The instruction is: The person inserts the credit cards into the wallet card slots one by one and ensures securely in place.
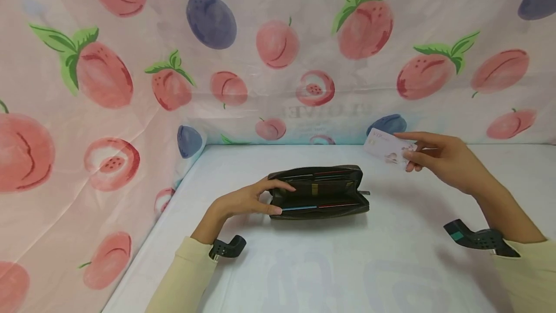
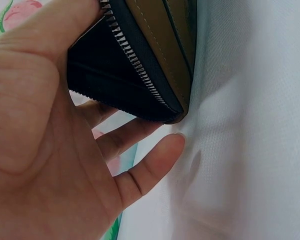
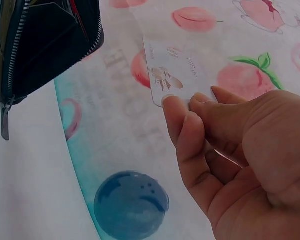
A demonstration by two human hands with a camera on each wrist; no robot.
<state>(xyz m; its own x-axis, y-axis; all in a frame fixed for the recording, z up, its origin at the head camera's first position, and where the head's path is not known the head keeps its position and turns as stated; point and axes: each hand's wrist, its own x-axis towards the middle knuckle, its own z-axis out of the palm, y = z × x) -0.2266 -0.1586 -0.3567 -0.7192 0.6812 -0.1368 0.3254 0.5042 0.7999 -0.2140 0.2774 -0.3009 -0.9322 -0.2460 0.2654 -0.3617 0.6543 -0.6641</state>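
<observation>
A dark zip-around wallet (image 1: 321, 215) stands unzipped on the white-covered table, its mouth spread wide. Blue and red card edges show in its slots, and a zipper pull (image 3: 5, 122) hangs at its right end. My left hand (image 1: 247, 200) holds the wallet's left end, thumb at the near edge and a finger reaching inside the mouth. Off to the right, above the tabletop, my right hand (image 1: 451, 161) pinches a pale card (image 1: 384, 146) by one end between thumb and fingers. The card bears "VIP" lettering and a small printed picture.
White cloth (image 1: 243, 274) covers the table. A curtain (image 1: 260, 8) printed with peaches and blue fruit rises behind it and along the left side. Each wrist wears a black band, the left one (image 1: 228, 246) near the table and the right one (image 1: 478, 239) higher.
</observation>
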